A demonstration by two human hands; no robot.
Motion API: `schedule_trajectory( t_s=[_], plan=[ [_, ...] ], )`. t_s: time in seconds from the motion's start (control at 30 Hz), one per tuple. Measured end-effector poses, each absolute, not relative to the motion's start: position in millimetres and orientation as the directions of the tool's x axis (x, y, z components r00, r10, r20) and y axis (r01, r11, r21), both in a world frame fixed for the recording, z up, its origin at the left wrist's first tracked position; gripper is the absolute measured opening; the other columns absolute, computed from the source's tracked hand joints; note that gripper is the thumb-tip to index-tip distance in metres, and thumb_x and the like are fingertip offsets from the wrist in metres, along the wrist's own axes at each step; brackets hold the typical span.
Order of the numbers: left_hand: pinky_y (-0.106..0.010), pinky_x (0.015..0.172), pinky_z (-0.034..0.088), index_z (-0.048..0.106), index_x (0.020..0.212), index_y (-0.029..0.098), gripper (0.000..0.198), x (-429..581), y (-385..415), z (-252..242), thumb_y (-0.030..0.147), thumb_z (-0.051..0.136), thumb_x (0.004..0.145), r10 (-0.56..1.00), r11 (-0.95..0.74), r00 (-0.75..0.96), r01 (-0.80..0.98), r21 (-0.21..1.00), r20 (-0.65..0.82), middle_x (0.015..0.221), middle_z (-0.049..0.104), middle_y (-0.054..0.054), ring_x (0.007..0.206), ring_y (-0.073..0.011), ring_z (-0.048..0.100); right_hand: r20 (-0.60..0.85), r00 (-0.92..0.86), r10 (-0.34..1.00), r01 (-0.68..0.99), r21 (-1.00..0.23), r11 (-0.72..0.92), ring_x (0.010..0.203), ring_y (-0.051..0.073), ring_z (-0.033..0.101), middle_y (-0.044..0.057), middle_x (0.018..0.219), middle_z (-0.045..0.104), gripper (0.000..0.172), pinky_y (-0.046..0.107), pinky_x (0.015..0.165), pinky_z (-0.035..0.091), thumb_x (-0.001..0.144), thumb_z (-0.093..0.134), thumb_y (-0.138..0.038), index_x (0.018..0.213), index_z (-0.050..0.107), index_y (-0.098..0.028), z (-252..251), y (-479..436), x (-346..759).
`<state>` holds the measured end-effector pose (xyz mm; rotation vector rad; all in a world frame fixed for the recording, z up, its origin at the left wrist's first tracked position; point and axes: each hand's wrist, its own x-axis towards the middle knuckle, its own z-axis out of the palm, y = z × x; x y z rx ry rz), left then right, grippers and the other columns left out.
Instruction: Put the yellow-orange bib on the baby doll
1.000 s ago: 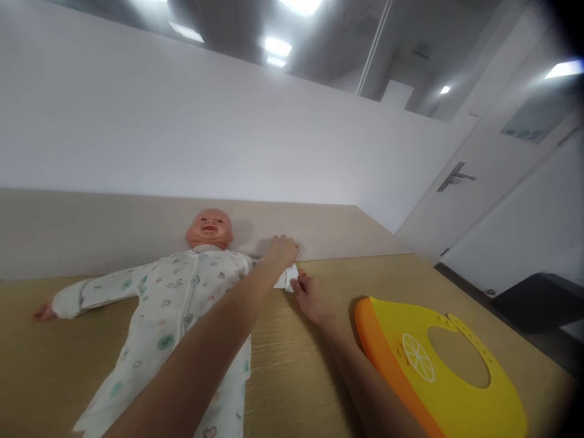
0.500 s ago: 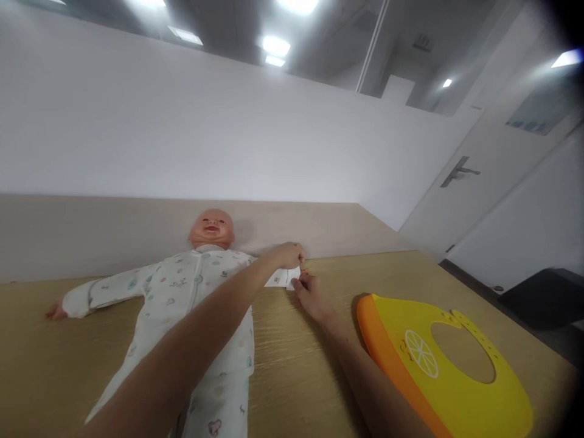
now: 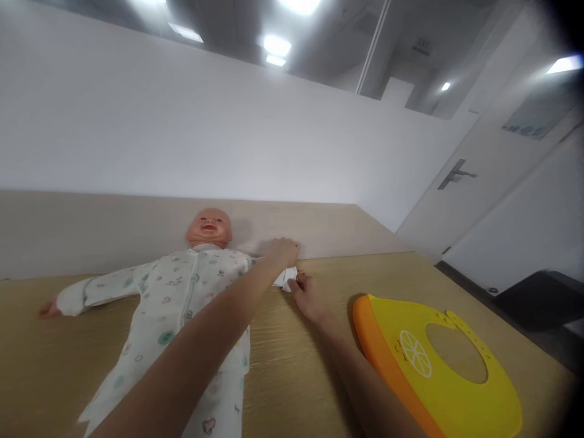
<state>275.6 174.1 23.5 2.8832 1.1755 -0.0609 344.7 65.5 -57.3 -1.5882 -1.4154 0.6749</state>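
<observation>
A baby doll [image 3: 208, 227] lies on its back on a wooden table [image 3: 296, 365], dressed in a white patterned sleepsuit [image 3: 182, 304], arms spread. My left hand [image 3: 283, 250] reaches across the doll and closes over the cuff of the sleeve on the right side. My right hand [image 3: 306, 297] lies just below it, fingers pinching the white cuff end [image 3: 286, 280]. The doll's hand in that sleeve is mostly hidden by my hands.
A yellow and orange silicone bib [image 3: 433, 371] with a lemon print lies on the table at the right. A pale wooden back panel [image 3: 91, 225] and white wall stand behind the doll. A white door with a handle [image 3: 456, 174] is at the far right.
Both hands stay at the sleeve cuff with only small shifts. The view wobbles slightly; the doll and bib keep their places.
</observation>
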Motion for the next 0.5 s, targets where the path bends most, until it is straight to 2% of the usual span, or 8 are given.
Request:
schedule_trajectory(
  t_s=[0.17, 0.3, 0.4, 0.5],
  plan=[
    [-0.038, 0.079, 0.049, 0.059, 0.109, 0.016, 0.032, 270.9, 171.2, 25.0, 0.016, 0.050, 0.078, 0.731, -0.682, 0.682, 0.732, -0.010, 0.025, 0.109, 0.065, -0.015, 0.100, -0.0272, 0.061, 0.119, 0.311, 0.943, 0.397, -0.918, -0.015, 0.053, 0.013, 0.050, 0.001, 0.063, 0.058, 0.010, 0.022, 0.051, 0.033, 0.074, 0.049, -0.025, 0.078, 0.052, -0.016, -60.7, 64.6, 339.7],
    [-0.033, 0.082, 0.048, 0.058, 0.106, 0.022, 0.025, 258.9, 162.6, 25.0, 0.023, 0.041, 0.087, 0.678, -0.731, 0.727, 0.682, -0.002, 0.109, 0.109, 0.064, -0.008, 0.101, -0.0213, 0.059, 0.227, 0.428, 0.875, 0.465, -0.885, 0.002, 0.058, 0.015, 0.056, 0.002, 0.070, 0.063, 0.022, 0.024, 0.055, 0.037, 0.078, 0.049, -0.030, 0.096, 0.050, -0.017, -57.5, 56.7, 333.7],
    [-0.034, 0.087, 0.046, 0.057, 0.108, 0.021, 0.026, 248.6, 149.0, 20.9, 0.027, 0.040, 0.089, 0.640, -0.760, 0.754, 0.650, -0.022, 0.147, 0.111, 0.062, -0.008, 0.106, -0.0228, 0.055, 0.278, 0.454, 0.847, 0.478, -0.878, 0.032, 0.060, 0.016, 0.056, 0.004, 0.074, 0.064, 0.028, 0.024, 0.055, 0.038, 0.081, 0.046, -0.035, 0.102, 0.049, -0.017, -57.5, 54.5, 334.1],
    [-0.037, 0.088, 0.046, 0.057, 0.110, 0.018, 0.028, 241.9, 136.5, 17.3, 0.026, 0.039, 0.090, 0.644, -0.754, 0.749, 0.656, -0.037, 0.156, 0.112, 0.061, -0.011, 0.108, -0.0250, 0.054, 0.300, 0.479, 0.825, 0.460, -0.886, 0.055, 0.062, 0.017, 0.056, 0.006, 0.075, 0.064, 0.029, 0.024, 0.054, 0.037, 0.086, 0.041, -0.041, 0.099, 0.051, -0.017, -60.4, 56.5, 336.4]
  ],
)
